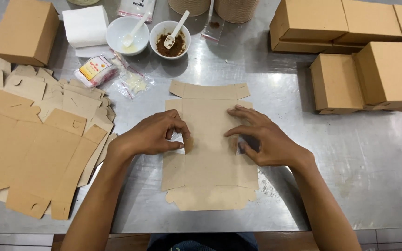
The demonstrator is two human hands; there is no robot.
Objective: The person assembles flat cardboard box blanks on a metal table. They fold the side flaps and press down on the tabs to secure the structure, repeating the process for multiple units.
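Observation:
A flat brown cardboard box blank (209, 153) lies on the steel table (359, 162) in front of me. My left hand (152, 135) pinches the blank's left side flap, lifting it a little. My right hand (261, 135) presses on the right side, fingers spread over the fold line, thumb under the right flap. Both hands touch the same blank.
A pile of flat box blanks (38, 135) lies at the left. Folded brown boxes (364, 79) stand at the right and one (24, 30) at the far left. At the back stand two white bowls with spoons (126, 35) (170, 39), small plastic packets (96, 69) and a white tissue stack (85, 25).

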